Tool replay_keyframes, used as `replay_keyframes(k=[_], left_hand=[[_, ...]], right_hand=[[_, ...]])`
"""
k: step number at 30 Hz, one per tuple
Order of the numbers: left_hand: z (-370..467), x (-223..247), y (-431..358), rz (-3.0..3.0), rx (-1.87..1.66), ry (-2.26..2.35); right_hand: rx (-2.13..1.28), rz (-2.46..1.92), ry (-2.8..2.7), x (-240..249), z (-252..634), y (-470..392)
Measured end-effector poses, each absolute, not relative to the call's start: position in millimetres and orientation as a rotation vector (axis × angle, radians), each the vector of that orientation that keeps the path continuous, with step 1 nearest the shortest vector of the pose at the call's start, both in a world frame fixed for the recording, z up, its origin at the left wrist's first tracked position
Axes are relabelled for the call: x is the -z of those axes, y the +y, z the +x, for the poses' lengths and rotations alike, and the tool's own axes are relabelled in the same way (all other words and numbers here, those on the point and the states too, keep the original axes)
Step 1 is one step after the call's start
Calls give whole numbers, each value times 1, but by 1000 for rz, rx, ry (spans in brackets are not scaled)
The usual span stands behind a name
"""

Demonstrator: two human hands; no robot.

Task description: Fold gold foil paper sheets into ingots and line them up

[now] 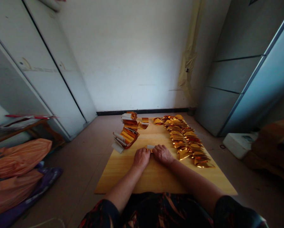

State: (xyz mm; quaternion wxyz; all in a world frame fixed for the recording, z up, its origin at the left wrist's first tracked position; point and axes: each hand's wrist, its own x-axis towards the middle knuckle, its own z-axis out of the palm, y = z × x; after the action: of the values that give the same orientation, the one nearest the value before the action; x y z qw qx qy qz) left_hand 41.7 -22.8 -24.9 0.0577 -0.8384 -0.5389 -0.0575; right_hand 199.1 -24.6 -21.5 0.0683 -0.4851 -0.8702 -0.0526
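My left hand (142, 157) and my right hand (162, 154) are close together over the middle of the wooden table (132, 183). Between them is a small sheet of foil paper (150, 147), its pale side showing at the far edge. The fingers of both hands are closed on it, and most of the sheet is hidden beneath them. Beyond my left hand lie curled stacks of gold foil paper (130, 134), pale on the back. To the right, rows of folded gold paper pieces (179, 136) overlap one another along the table's side.
A grey cabinet (49, 63) stands at the left and a fridge (234, 69) at the right. Orange plastic bags (18, 164) lie at the lower left. A white box (238, 145) sits on the floor to the right. The wall (132, 63) is behind the table.
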Motion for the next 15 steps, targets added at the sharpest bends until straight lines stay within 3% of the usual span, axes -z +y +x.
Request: replay_keyframes(k=[15], left_hand=[[29,21,-29,-2693,136,-1503]], right_hand=[[-307,-1462,-2246,40,220,-4]])
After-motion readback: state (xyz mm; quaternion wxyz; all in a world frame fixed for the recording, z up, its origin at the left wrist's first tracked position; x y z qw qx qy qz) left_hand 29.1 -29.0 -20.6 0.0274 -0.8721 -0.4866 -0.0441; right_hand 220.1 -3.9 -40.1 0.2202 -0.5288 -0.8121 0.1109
